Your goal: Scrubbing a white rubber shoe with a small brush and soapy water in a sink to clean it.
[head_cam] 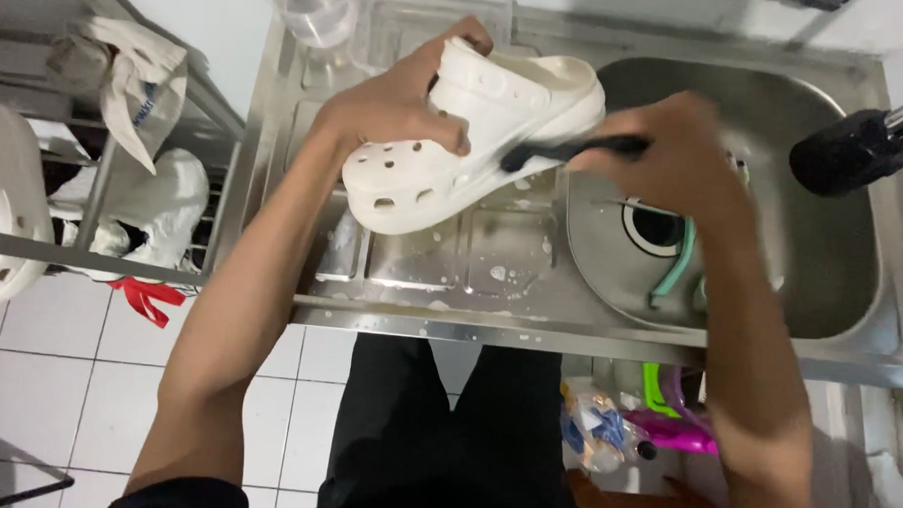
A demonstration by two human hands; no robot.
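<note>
My left hand (pixel 402 97) grips a white perforated clog (pixel 496 125) by its upper, holding it tilted over the steel drainboard (pixel 441 259). My right hand (pixel 675 152) holds a black-handled brush (pixel 575 148) whose head presses against the clog's side near the sole. Soap foam and drops of water lie on the drainboard under the clog.
The steel sink basin (pixel 822 247) lies to the right, with a drain (pixel 658 226) and a green hose. A black tap end (pixel 845 148) juts in from the right. A clear container (pixel 320 9) stands at the back. More white clogs (pixel 3 208) sit on a rack at left.
</note>
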